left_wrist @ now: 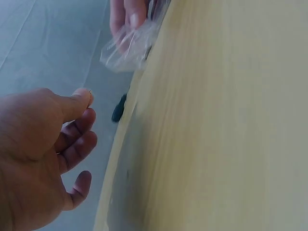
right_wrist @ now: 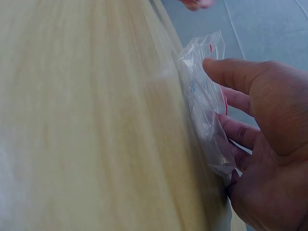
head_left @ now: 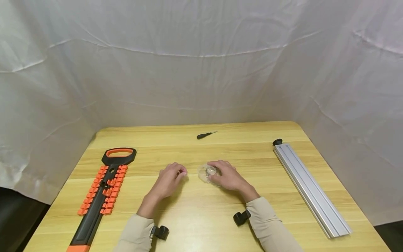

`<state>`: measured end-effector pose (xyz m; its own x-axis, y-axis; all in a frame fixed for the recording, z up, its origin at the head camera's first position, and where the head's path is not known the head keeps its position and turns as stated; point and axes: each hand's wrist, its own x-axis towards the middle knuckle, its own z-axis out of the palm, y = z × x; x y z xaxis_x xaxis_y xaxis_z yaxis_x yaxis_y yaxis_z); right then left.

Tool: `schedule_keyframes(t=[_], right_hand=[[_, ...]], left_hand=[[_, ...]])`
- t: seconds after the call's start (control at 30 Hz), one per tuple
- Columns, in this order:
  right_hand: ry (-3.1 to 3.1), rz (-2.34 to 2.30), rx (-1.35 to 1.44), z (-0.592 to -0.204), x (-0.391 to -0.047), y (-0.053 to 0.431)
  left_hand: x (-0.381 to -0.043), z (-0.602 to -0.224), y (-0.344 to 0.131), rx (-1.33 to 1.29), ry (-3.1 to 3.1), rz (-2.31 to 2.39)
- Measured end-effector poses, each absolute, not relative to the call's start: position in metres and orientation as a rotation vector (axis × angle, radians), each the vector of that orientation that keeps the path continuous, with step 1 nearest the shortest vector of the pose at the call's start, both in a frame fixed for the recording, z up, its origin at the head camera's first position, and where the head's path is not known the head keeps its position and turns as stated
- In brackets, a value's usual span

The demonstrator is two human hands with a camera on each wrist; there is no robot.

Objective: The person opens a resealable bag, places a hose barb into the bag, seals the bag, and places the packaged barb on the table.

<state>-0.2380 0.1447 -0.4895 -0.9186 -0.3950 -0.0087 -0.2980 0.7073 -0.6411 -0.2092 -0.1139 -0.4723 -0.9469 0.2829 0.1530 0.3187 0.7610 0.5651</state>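
Note:
A small clear zip bag (head_left: 204, 173) with tiny dark bits inside lies at the middle of the wooden table. My right hand (head_left: 228, 176) holds it, thumb on the near face and fingers behind, as the right wrist view shows of the crinkled bag (right_wrist: 199, 96) with its red seal line. To the left, my left hand (head_left: 170, 180) hovers over the table, apart from the bag. Thumb and forefinger tips meet in the left wrist view, pinching a tiny shiny piece (left_wrist: 90, 91) too small to identify. Its other fingers curl loosely.
A black-handled screwdriver (head_left: 204, 135) lies beyond the hands. At the left is a long black tool with an orange-lined handle (head_left: 119, 156) and rows of orange clips (head_left: 117, 184). A silver metal rail (head_left: 310, 185) with a black knob (head_left: 277, 141) lies at the right.

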Motion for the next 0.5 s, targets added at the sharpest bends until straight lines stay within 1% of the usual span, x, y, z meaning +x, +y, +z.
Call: schedule_keyframes(t=[0.3, 0.5], right_hand=[[2.773, -1.008, -0.573, -0.491, -0.238, 0.145], [2.773, -1.011, -0.577, -0.49, -0.238, 0.145]], left_hand=[[-0.22, -0.472, -0.084, -0.568, -2.84, -0.948], [-0.225, -0.47, -0.069, -0.567, -2.847, -0.955]])
